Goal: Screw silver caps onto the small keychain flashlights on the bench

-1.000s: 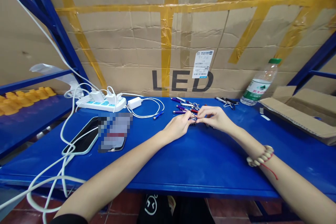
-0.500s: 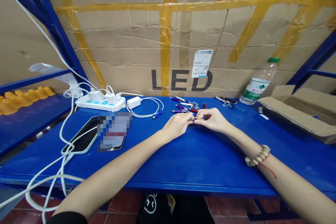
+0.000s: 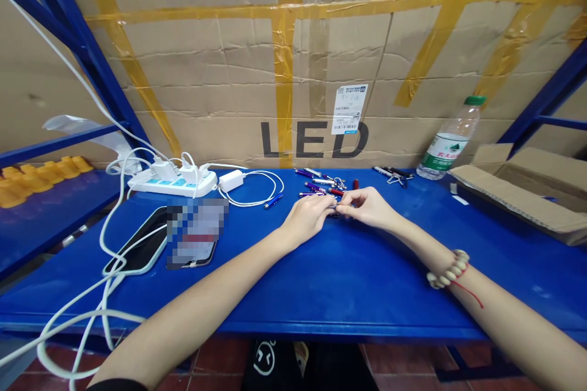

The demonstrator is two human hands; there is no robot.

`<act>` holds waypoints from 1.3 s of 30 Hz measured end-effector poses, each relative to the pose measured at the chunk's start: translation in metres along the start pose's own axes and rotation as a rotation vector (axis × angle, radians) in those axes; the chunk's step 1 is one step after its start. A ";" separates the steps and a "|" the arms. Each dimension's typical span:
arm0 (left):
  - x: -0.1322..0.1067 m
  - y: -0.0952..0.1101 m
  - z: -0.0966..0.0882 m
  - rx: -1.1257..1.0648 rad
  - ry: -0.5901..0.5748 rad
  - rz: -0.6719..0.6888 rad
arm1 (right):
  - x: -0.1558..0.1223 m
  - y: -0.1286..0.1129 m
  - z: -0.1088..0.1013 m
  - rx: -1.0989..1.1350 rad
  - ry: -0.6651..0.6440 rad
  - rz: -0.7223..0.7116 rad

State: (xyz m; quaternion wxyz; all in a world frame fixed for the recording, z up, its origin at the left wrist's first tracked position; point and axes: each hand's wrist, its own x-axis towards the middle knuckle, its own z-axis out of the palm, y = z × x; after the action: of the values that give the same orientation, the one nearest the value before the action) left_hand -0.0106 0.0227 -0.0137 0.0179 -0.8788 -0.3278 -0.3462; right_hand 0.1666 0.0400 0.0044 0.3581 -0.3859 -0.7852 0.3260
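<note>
My left hand [image 3: 308,219] and my right hand [image 3: 370,209] meet above the blue table. Both are closed, their fingertips pinching at one spot. A small silvery bit shows between them, but the fingers hide most of it and its kind cannot be told. Just behind my hands lies a loose group of small pen-shaped metal pieces, among them a purple one [image 3: 313,187], a silver one [image 3: 324,181] and a dark red one [image 3: 356,184]. Small metal rings and clasps [image 3: 340,182] lie among them. A blue pen-shaped piece [image 3: 274,201] is apart, left of the group.
Black and silver pens with clasps [image 3: 393,176] lie farther right. A green-capped bottle [image 3: 447,145] and an open cardboard box [image 3: 518,189] stand at the right. Left are a white power strip [image 3: 172,184], cables and two phones [image 3: 142,241]. A large carton [image 3: 220,91] walls the back.
My hands stay together at nearly the same spot, with a slight shift of the fingers. The whole view has moved a little. The pieces on the table lie as before.
</note>
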 end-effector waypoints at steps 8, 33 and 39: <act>0.002 0.000 0.001 -0.092 0.017 -0.079 | 0.002 0.004 0.000 0.030 0.007 0.045; 0.008 0.000 0.000 -0.213 -0.122 -0.200 | 0.005 0.000 -0.011 0.015 0.082 -0.309; 0.006 -0.002 0.000 -0.218 -0.139 -0.124 | 0.003 -0.002 -0.007 0.148 0.067 -0.258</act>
State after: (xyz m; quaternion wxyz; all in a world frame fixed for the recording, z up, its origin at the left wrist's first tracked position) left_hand -0.0084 0.0272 -0.0099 -0.1217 -0.8755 -0.3423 -0.3185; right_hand 0.1700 0.0431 0.0103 0.4507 -0.2650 -0.7896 0.3212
